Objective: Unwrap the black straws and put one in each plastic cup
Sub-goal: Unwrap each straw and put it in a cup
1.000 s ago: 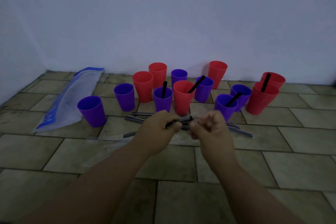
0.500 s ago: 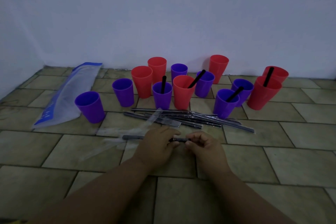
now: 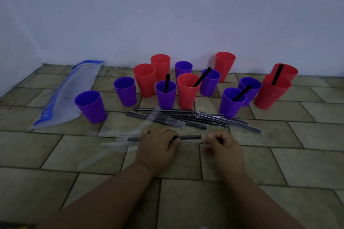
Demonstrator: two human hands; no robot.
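Observation:
My left hand (image 3: 158,143) grips a black straw (image 3: 189,137) low over the tiled floor; the straw's bare end sticks out to the right and its other end shows left of the hand. My right hand (image 3: 224,144) pinches the clear wrapper (image 3: 191,143), pulled off to the right. A pile of wrapped straws (image 3: 195,117) lies just beyond the hands. Several red and purple cups stand behind it; black straws stand in a purple cup (image 3: 165,93), a red cup (image 3: 188,90), a purple cup (image 3: 232,101) and a red cup (image 3: 271,91).
A blue and clear plastic bag (image 3: 68,93) lies at the left by the wall. Empty clear wrappers (image 3: 115,147) lie on the floor left of my hands. An empty purple cup (image 3: 91,106) stands nearest the bag. A white wall closes the back.
My hands have come down toward the floor and moved apart. The wrapper has slid off to the right, baring the straw's right end.

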